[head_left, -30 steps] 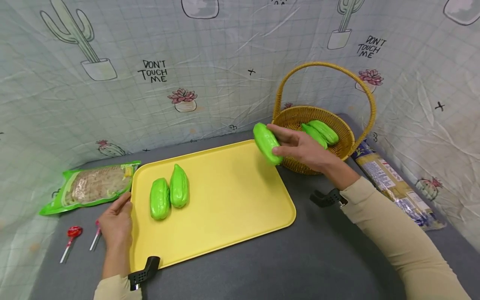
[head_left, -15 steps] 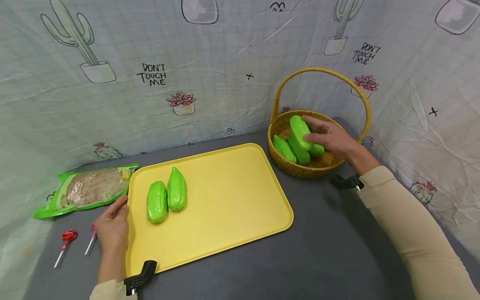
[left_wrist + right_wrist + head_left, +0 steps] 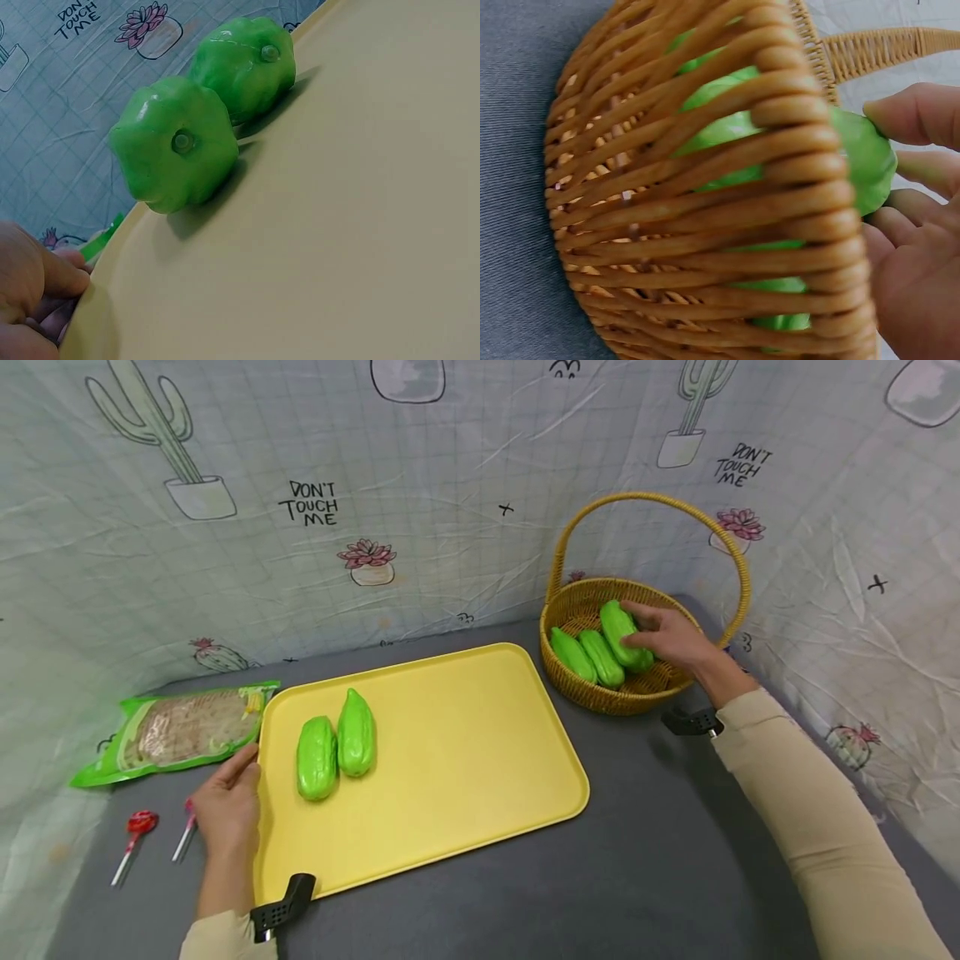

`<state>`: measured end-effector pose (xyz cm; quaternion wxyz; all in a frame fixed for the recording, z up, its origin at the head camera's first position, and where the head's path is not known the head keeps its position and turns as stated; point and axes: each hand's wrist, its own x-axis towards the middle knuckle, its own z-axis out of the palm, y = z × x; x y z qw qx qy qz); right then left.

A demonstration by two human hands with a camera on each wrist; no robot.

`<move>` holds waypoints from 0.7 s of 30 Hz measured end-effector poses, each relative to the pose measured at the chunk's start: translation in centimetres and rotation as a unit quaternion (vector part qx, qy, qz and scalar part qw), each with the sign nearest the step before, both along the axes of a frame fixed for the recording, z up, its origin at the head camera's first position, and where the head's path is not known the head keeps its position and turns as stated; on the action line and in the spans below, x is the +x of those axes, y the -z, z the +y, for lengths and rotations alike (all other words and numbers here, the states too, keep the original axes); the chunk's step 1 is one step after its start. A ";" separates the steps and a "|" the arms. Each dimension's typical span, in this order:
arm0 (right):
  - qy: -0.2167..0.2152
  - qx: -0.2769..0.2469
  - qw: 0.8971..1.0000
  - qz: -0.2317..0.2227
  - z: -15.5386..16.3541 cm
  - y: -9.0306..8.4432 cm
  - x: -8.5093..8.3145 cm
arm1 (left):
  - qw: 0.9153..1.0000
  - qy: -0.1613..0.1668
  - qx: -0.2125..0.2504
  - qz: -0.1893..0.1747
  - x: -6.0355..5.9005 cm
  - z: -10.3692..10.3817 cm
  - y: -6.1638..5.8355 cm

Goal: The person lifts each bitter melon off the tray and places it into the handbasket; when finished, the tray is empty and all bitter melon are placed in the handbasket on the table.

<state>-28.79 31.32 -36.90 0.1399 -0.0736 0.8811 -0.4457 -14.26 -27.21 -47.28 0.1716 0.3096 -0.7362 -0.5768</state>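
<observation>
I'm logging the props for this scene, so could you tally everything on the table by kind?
Glossy green ridged toy gourds: 5, with 2 on the tray and 3 in the basket
Yellow plastic tray: 1
Woven wicker basket with hoop handle: 1
Green food packet: 1
Red lollipops: 2
Total: 10

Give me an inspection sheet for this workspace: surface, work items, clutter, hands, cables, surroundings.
Surface: grey table, cloth-like.
Work items: three green gourds in wicker basket; two green gourds lying side by side on yellow tray.
Clutter: green food packet, two lollipops left of tray.
Hands: right hand in basket, grip on top gourd; left hand rests at tray's left edge.
Cables: nothing seen.
Surroundings: cactus-print cloth backdrop.
</observation>
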 end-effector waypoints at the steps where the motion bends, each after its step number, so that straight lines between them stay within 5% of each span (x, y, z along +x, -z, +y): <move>1: 0.000 0.005 1.000 0.000 0.0 0.1 0.0 | 1.000 -0.001 0.002 0.000 0.0 0.0 0.0; 21: 0.048 -0.007 0.999 -0.007 0.1 0.7 0.3 | 1.000 -0.012 0.006 -0.001 -0.1 0.2 0.1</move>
